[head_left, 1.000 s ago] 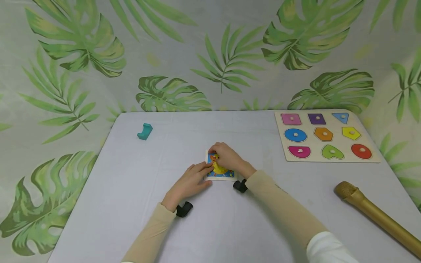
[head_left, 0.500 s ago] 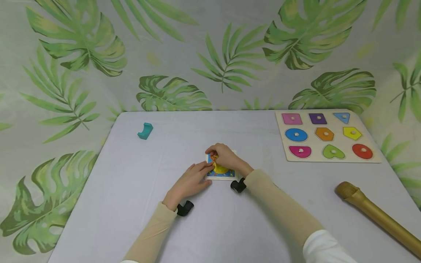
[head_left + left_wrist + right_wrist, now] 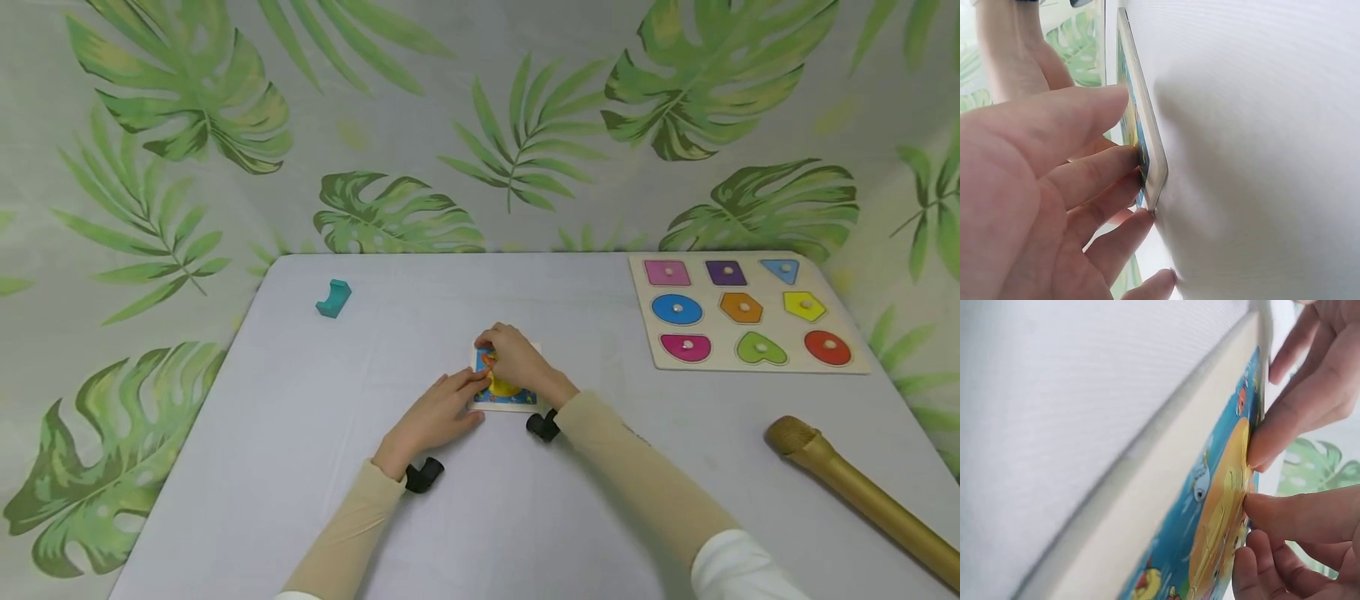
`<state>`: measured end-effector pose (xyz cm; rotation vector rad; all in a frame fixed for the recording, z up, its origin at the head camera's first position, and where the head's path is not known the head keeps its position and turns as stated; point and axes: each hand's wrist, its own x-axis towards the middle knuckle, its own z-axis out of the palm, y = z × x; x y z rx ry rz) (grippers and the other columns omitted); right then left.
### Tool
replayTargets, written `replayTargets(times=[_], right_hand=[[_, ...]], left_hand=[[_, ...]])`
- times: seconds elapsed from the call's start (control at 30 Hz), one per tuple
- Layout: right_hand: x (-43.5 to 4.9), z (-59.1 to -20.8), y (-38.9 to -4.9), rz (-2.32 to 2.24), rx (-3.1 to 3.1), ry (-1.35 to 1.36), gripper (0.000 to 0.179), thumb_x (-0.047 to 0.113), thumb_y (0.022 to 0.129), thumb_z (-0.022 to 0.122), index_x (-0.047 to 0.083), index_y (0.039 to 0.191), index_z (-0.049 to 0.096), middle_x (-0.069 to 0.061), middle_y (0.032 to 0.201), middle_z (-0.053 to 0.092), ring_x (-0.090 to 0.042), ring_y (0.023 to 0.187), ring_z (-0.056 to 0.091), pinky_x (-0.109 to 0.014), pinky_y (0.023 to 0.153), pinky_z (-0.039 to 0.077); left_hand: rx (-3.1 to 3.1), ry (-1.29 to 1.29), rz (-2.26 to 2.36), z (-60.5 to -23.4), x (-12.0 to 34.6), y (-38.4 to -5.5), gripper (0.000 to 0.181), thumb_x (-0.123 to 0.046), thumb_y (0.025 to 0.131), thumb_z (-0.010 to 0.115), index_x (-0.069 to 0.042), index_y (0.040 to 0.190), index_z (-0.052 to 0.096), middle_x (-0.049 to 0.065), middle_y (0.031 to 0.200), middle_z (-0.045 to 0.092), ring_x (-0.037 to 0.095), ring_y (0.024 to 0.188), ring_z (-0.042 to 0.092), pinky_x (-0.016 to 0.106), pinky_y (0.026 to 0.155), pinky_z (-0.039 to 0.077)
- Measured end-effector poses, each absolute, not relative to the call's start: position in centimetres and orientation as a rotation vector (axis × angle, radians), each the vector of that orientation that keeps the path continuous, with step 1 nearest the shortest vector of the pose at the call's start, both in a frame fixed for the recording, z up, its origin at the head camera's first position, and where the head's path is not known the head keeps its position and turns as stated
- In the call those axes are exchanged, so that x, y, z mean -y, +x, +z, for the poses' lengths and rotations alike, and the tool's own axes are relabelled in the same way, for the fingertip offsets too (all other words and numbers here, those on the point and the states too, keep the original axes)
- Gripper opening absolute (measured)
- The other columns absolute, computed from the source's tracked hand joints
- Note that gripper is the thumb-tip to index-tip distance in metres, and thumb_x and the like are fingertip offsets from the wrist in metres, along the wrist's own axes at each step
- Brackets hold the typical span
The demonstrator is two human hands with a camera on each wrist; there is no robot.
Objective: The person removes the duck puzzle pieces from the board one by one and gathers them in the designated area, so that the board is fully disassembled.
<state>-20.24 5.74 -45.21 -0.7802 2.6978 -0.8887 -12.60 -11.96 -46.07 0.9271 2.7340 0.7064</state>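
Touching the left side of a small picture board (image 3: 506, 398), flat near the middle of the bench (image 3: 480, 525), with the left hand (image 3: 431, 417), with fingers (image 3: 1094, 175) slightly apart. Bending the right hand (image 3: 519, 360) over the same board, with fingers curled near the thumb (image 3: 1304, 516); cannot tell if clamped on anything. Working well apart from the shape puzzle (image 3: 708, 323) and gold microphone (image 3: 855, 487).

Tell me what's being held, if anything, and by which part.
It cannot be told. The right hand touches the yellow area of the picture board, but whether it pinches anything is hidden; the left hand touches the board's left side.
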Motion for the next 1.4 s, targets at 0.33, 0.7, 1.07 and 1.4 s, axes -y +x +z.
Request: replayTargets(times=[0.33, 0.7, 1.07, 1.4], right_hand=[[-6.3, -45.5, -21.4, -1.143, -2.493, -0.608, 0.045, -0.018, 0.075, 0.053, -0.001, 0.115, 0.065, -0.012, 0.106, 0.058, -0.025, 0.095, 0.052, -0.035, 0.089, 0.046], [-6.0, -45.9, -20.9, -1.037, -2.620, -0.755, 0.023, 0.006, 0.091, 0.063, 0.007, 0.113, 0.068, -0.012, 0.106, 0.053, -0.027, 0.097, 0.049, -0.039, 0.087, 0.044], [-7.1, -46.0, -21.6, -1.319, -2.538, -0.647, 0.017, -0.003, 0.088, 0.063, 0.004, 0.104, 0.065, -0.008, 0.099, 0.063, -0.022, 0.085, 0.055, -0.032, 0.081, 0.048], [-13.3, -45.1, -22.4, -1.536, -2.388, -0.319, 0.020, 0.002, 0.089, 0.060, -0.004, 0.108, 0.063, -0.014, 0.096, 0.062, -0.025, 0.078, 0.053, -0.029, 0.065, 0.046]], left_hand=[[-2.726, 0.930, 0.731, -45.9, 11.9, -12.5, 0.053, -0.019, 0.093, 0.063, 0.001, 0.139, 0.047, 0.016, 0.144, 0.042, 0.034, 0.136, 0.032, 0.054, 0.108, 0.027], [-2.728, 0.975, 0.714, -45.8, 11.9, -12.7, 0.052, -0.018, 0.093, 0.063, 0.002, 0.138, 0.047, 0.018, 0.143, 0.043, 0.035, 0.135, 0.034, 0.051, 0.108, 0.028], [-2.748, 1.008, 0.717, -45.7, 11.9, -12.8, 0.050, -0.016, 0.092, 0.064, 0.004, 0.136, 0.049, 0.019, 0.140, 0.045, 0.036, 0.130, 0.039, 0.048, 0.106, 0.032], [-2.738, 0.957, 0.689, -45.9, 11.9, -12.8, 0.052, -0.019, 0.093, 0.063, 0.001, 0.139, 0.047, 0.016, 0.142, 0.044, 0.034, 0.129, 0.040, 0.043, 0.108, 0.031]])
